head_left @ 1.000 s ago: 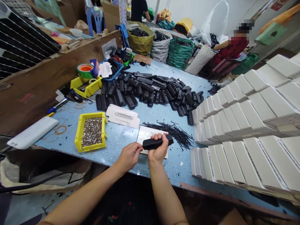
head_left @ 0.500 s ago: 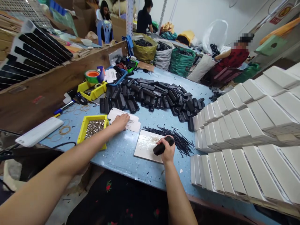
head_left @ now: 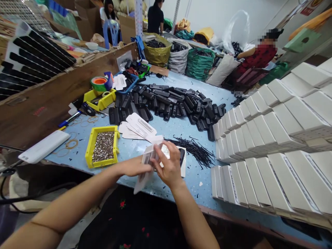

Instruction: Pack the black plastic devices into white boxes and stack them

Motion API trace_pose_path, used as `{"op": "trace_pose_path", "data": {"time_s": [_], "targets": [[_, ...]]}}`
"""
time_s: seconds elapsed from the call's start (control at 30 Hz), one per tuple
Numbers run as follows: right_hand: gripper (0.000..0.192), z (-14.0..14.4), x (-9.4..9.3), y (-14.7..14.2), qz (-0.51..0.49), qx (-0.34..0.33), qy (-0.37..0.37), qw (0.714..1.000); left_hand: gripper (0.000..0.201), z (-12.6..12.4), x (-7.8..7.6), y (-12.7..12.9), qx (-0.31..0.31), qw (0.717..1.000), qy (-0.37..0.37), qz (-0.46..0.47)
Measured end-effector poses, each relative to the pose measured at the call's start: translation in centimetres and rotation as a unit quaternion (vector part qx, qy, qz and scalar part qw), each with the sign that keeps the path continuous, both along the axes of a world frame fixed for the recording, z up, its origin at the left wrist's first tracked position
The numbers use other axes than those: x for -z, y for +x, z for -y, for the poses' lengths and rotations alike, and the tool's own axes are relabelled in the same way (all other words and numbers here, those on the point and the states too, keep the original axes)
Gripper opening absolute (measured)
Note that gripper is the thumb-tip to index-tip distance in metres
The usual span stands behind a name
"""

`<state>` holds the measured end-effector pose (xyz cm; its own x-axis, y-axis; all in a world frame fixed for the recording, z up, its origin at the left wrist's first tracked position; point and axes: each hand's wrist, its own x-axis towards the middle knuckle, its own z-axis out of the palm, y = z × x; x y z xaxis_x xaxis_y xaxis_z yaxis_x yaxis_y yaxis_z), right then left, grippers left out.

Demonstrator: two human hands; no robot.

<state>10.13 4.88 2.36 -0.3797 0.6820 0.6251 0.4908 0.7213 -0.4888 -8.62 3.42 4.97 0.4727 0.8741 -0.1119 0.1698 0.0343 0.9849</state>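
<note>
A flattened white carton [head_left: 148, 156] with print on it stands tilted between my hands, over the table's front edge. My left hand [head_left: 136, 166] grips it from the left, thumb on the near face, other fingers hidden behind. From the right, my right hand [head_left: 169, 167] pinches its upper part with thumb and fingers. Just behind the right hand, a black handheld device [head_left: 182, 156] lies on a white board [head_left: 183, 171], which the hand partly covers. More flattened cartons [head_left: 137, 126] lie fanned out beyond my left hand.
A yellow tray [head_left: 89, 154] of small metal parts stands left. Black sticks [head_left: 195, 150] lie behind the board, and many black devices [head_left: 166, 100] are heaped further back. Stacked white boxes [head_left: 280, 138] wall off the right. Other people [head_left: 259, 57] sit or stand beyond.
My right hand has put the black device down on the board and moved left. My left hand has brought a flattened carton from the pile toward me; both hands now hold it.
</note>
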Motion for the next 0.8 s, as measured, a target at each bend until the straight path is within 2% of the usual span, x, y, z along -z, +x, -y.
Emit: {"op": "trace_pose_path", "data": {"time_s": [0.07, 0.13, 0.23, 0.3, 0.33, 0.4, 0.47, 0.5, 0.53, 0.57, 0.6, 0.7, 0.73, 0.8], "targets": [[0.030, 0.5, 0.0, -0.4, 0.040, -0.017, 0.003, 0.999, 0.026, 1.9, 1.9, 0.8, -0.014, 0.997, -0.050, 0.058], [0.019, 1.3, 0.7, 0.2, 0.082, -0.065, -0.033, 0.994, 0.046, 3.2, 3.7, 0.6, -0.021, 0.997, -0.056, 0.049], [0.023, 2.6, 1.7, 1.3, 0.130, -0.139, -0.122, 0.974, 0.091, 4.3, 5.0, -1.0, -0.047, 0.993, -0.024, -0.104], [0.025, 2.9, 2.2, 1.6, 0.096, -0.132, -0.190, 0.968, 0.109, 4.5, 4.6, -2.0, -0.049, 0.983, 0.002, -0.174], [0.028, 2.9, 2.4, 1.6, 0.050, -0.119, -0.229, 0.965, 0.105, 4.4, 4.2, -2.4, -0.042, 0.982, 0.025, -0.184], [0.035, 2.5, 2.9, 1.1, -0.103, -0.096, -0.317, 0.938, 0.072, 4.3, 3.3, -2.6, -0.025, 0.979, 0.088, -0.180], [0.043, 2.2, 3.6, 0.3, -0.258, -0.092, -0.416, 0.867, 0.034, 4.2, 2.5, -2.2, -0.008, 0.977, 0.132, -0.170], [0.048, 2.1, 3.9, -0.1, -0.306, -0.095, -0.460, 0.828, 0.026, 4.2, 2.3, -1.7, 0.007, 0.977, 0.138, -0.164], [0.052, 2.1, 4.1, -0.5, -0.325, -0.101, -0.492, 0.801, 0.024, 4.2, 2.2, -1.2, 0.019, 0.978, 0.135, -0.159], [0.055, 2.2, 4.2, -0.9, -0.324, -0.107, -0.506, 0.793, 0.030, 4.2, 2.3, -0.5, 0.018, 0.979, 0.127, -0.158], [0.056, 2.3, 4.1, -1.1, -0.308, -0.116, -0.496, 0.804, 0.043, 4.2, 2.5, 0.1, 0.000, 0.980, 0.116, -0.160], [0.054, 2.7, 3.4, -1.2, -0.257, -0.155, -0.392, 0.870, 0.091, 4.2, 3.0, 1.8, -0.113, 0.978, 0.077, -0.160], [0.051, 2.7, 3.0, -1.2, -0.236, -0.173, -0.373, 0.881, 0.099, 4.1, 3.1, 2.2, -0.138, 0.976, 0.064, -0.154], [0.043, 2.7, 2.3, -1.1, -0.211, -0.181, -0.380, 0.882, 0.106, 3.8, 3.2, 2.7, -0.148, 0.978, 0.040, -0.142]]}}
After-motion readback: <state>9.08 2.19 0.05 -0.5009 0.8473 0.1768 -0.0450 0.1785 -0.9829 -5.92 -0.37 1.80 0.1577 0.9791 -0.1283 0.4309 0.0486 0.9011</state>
